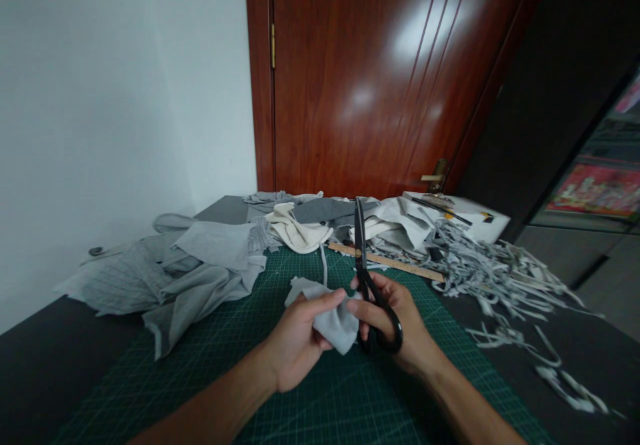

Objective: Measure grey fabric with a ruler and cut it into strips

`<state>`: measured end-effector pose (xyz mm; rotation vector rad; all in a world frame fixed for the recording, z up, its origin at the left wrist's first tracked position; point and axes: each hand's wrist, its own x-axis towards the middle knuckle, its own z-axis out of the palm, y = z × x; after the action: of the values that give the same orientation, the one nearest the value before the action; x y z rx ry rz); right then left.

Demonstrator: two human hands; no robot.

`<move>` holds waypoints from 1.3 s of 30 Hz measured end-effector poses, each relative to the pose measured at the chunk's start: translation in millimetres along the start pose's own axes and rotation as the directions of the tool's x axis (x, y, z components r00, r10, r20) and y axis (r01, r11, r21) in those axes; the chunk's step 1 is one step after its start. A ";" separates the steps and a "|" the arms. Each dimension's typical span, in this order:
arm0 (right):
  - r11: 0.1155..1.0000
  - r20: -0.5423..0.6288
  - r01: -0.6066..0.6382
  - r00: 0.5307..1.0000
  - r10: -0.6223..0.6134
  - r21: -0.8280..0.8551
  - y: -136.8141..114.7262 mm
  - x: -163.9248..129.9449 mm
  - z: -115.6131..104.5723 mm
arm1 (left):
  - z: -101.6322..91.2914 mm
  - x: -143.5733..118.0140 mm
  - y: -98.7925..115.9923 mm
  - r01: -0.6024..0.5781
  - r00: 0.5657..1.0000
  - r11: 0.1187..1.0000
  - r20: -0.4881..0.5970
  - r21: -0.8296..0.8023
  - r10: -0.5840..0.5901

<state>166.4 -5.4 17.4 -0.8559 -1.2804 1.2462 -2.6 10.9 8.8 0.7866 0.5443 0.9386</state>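
Note:
A small piece of light grey fabric (336, 330) is pinched in my left hand (300, 338), between thumb and fingers. My right hand (400, 318) is closed around black-handled scissors (361, 251), whose blades point up and away from me, close together. The right thumb and fingertips also touch the right edge of the fabric. A narrow grey strip (325, 266) lies on the green cutting mat (280, 405) just beyond the fabric. Both hands are held over the mat, near its middle.
Grey cloth pieces (210, 258) are heaped at the left. Cream fabric (295, 228) and a wooden ruler (390, 261) lie behind the hands. Many cut strips (490, 271) pile up at the right, near a white box (480, 215). A wooden door (350, 98) stands behind the table.

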 end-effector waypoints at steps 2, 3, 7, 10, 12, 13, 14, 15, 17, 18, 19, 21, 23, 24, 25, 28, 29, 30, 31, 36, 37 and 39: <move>1.000 0.002 -0.004 1.000 0.004 -0.008 0.1 0.1 0.3 | 2.0 -1.1 0.4 -0.036 0.999 0.999 0.030 0.013 0.035; 1.000 -0.006 -0.005 1.000 0.005 -0.013 0.3 0.5 0.3 | 3.1 -1.8 1.2 -0.065 0.997 0.998 0.034 0.016 0.064; 0.999 -0.069 0.019 0.997 -0.021 -0.040 2.1 3.4 -1.7 | 5.5 -2.6 5.6 -0.176 0.984 0.984 -0.024 0.037 0.177; 0.996 -0.123 0.040 0.991 -0.049 -0.079 4.3 5.1 -3.5 | 4.1 -0.2 9.2 -0.263 0.961 0.965 -0.090 0.000 0.262; 0.993 -0.144 0.050 0.987 -0.066 -0.108 5.9 5.3 -3.4 | 2.8 1.9 13.3 -0.308 0.946 0.951 -0.117 -0.036 0.302; 0.991 -0.147 0.054 0.986 -0.071 -0.120 6.6 4.9 -2.6 | 2.5 2.7 16.5 -0.326 0.939 0.944 -0.129 -0.052 0.318; 0.990 -0.146 0.054 0.987 -0.073 -0.129 7.4 4.2 -1.5 | 2.6 3.2 20.5 -0.344 0.932 0.937 -0.143 -0.067 0.332; 0.990 -0.139 0.048 0.988 -0.067 -0.133 8.1 3.2 0.1 | 3.2 3.4 25.6 -0.363 0.923 0.928 -0.166 -0.084 0.347; 0.990 -0.110 0.022 0.993 -0.037 -0.137 9.4 0.3 4.5 | 5.8 2.9 38.0 -0.418 0.895 0.899 -0.228 -0.127 0.384; 0.991 -0.087 0.003 0.996 -0.014 -0.136 9.9 -1.6 7.0 | 7.5 2.2 45.0 -0.452 0.876 0.880 -0.259 -0.149 0.406; 0.991 -0.055 -0.018 0.998 0.010 -0.136 10.2 -3.6 9.8 | 9.4 1.2 52.2 -0.486 0.857 0.857 -0.285 -0.171 0.429; 0.989 0.033 -0.052 0.998 0.056 -0.136 9.8 -8.0 15.7 | 12.4 -1.3 65.8 -0.542 0.824 0.815 -0.322 -0.206 0.467; 0.987 0.130 -0.068 0.988 0.087 -0.143 8.3 -12.5 21.7 | 13.8 -4.0 76.9 -0.582 0.798 0.780 -0.344 -0.229 0.494; 0.987 0.172 -0.067 0.981 0.093 -0.149 7.5 -14.7 24.5 | 13.7 -5.3 81.2 -0.598 0.787 0.766 -0.350 -0.236 0.507; 0.986 0.210 -0.060 0.973 0.092 -0.155 6.8 -16.6 27.1 | 13.3 -6.5 84.9 -0.612 0.779 0.753 -0.353 -0.242 0.519; 0.988 0.298 -0.029 0.952 0.073 -0.150 7.7 -20.7 33.7 | 11.1 -9.5 92.8 -0.631 0.766 0.739 -0.338 -0.235 0.546; 0.989 0.315 -0.028 0.946 0.072 -0.142 9.1 -21.5 35.4 | 10.3 -10.3 94.8 -0.633 0.765 0.740 -0.333 -0.227 0.552; 0.990 0.328 -0.032 0.942 0.075 -0.136 10.8 -22.0 36.7 | 9.7 -11.1 96.6 -0.638 0.761 0.738 -0.325 -0.218 0.562; 0.991 0.335 -0.039 0.939 0.082 -0.131 12.8 -22.4 37.8 | 9.1 -11.9 98.3 -0.646 0.756 0.734 -0.314 -0.210 0.575; 0.991 0.352 -0.058 0.931 0.097 -0.120 20.4 -24.3 39.3 | 7.1 -15.0 103.1 -0.656 0.750 0.732 -0.267 -0.184 0.605; 0.992 0.358 -0.056 0.929 0.094 -0.116 21.2 -25.0 39.2 | 7.2 -15.5 103.1 -0.649 0.756 0.740 -0.256 -0.176 0.602; 0.993 0.365 -0.052 0.927 0.089 -0.109 22.3 -26.4 39.1 | 8.2 -17.0 102.1 -0.647 0.759 0.748 -0.219 -0.149 0.613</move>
<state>127.9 -33.5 -3.6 -0.7630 -1.6343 1.4603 -56.0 29.6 95.8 0.7081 0.2916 1.6810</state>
